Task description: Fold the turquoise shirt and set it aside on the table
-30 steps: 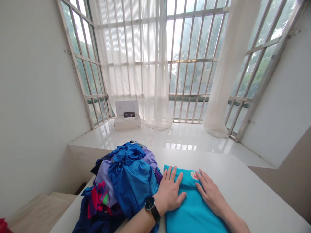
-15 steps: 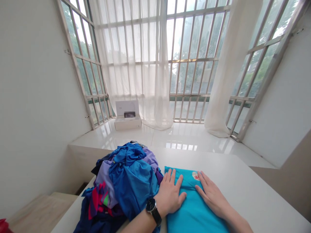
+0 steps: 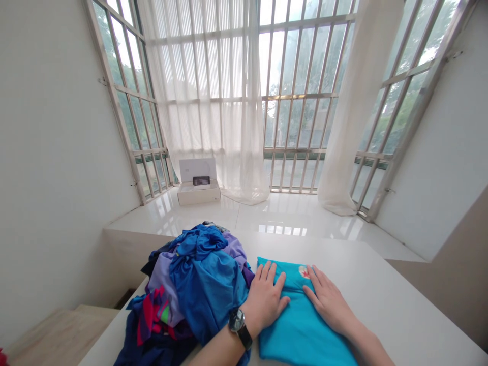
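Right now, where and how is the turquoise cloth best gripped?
I'd probably take the turquoise cloth by its right edge, from the right, all layers together: it lies folded flat on the table, with the pile close on its left.

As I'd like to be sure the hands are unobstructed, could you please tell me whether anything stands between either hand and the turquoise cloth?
Nothing visible does: the left hand and right hand both lie directly on the turquoise cloth. The fabric pile sits beside it, on the left.
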{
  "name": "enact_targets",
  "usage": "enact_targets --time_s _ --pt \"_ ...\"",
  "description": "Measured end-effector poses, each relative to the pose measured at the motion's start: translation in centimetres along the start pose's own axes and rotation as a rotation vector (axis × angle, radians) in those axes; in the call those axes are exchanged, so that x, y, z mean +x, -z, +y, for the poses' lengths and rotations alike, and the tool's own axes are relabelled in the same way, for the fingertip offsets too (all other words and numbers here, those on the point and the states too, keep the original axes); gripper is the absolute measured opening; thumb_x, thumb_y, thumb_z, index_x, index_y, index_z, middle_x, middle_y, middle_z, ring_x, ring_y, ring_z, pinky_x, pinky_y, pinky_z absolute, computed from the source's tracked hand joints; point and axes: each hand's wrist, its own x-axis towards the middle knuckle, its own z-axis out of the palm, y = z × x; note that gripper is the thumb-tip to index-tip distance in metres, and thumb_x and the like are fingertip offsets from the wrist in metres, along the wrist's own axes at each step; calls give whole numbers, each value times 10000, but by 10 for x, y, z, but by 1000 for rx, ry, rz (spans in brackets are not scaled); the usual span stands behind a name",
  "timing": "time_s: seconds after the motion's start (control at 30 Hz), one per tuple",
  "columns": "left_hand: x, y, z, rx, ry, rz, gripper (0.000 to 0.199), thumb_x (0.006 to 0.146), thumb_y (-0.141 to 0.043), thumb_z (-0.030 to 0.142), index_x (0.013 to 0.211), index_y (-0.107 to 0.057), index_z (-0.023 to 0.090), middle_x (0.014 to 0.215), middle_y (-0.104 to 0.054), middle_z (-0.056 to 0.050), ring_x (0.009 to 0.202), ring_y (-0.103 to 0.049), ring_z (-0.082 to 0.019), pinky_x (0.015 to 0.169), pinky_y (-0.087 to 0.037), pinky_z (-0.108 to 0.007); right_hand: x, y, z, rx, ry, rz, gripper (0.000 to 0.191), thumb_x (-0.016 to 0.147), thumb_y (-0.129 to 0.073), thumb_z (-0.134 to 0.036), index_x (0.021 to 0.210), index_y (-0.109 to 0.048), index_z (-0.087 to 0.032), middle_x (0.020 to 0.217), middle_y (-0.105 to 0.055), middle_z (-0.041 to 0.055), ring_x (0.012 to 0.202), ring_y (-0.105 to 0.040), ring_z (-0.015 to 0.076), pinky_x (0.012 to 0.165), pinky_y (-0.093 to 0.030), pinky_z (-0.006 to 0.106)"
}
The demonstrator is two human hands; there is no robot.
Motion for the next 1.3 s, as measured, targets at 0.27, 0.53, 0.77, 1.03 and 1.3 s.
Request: enact_targets --time_s 0.27,0.53,0.77,1.03,1.3 --pt "-14 23 12 -166 -202 -21 612 963 -473 649 1442 -476 267 1567 -408 -105 1484 -281 -327 1218 -234 -546 21 -3 10 -5 -4 29 729 967 -297 -589 1556 -332 -161 1626 -326 124 1493 -305 309 1185 -331 536" --pt "-23 17 14 -185 -360 -157 812 875 -517 764 1508 -387 272 1570 -397 -123 1470 -308 -347 1218 -190 -547 20 5 15 55 181 184 585 962 -398 -532 1426 -548 -209 1544 -467 143 1431 -418 329 1153 -390 530" --pt "-22 18 15 -59 -381 -134 722 935 -486 697 1503 -376 265 1533 -446 -121 1442 -354 -329 1199 -242 -512 6 36 -2 201 233 189 290 950 -502 -441 1040 -739 -302 1181 -709 63 1128 -658 257 958 -556 395" --pt "-17 12 22 126 -596 -34 308 969 -586 501 1064 -594 208 1169 -653 -25 1046 -598 -204 901 -435 -343 1 39 -6 211 244 116 262 960 -459 -390 917 -703 -304 1029 -725 19 936 -703 215 824 -576 354" --pt "-8 -1 22 218 -439 60 163 1014 -539 357 970 -583 207 1115 -651 -8 1044 -576 -214 854 -452 -368 -1 41 -11 281 235 160 295 954 -489 -440 1020 -730 -284 1274 -680 75 1159 -651 267 1002 -535 438"
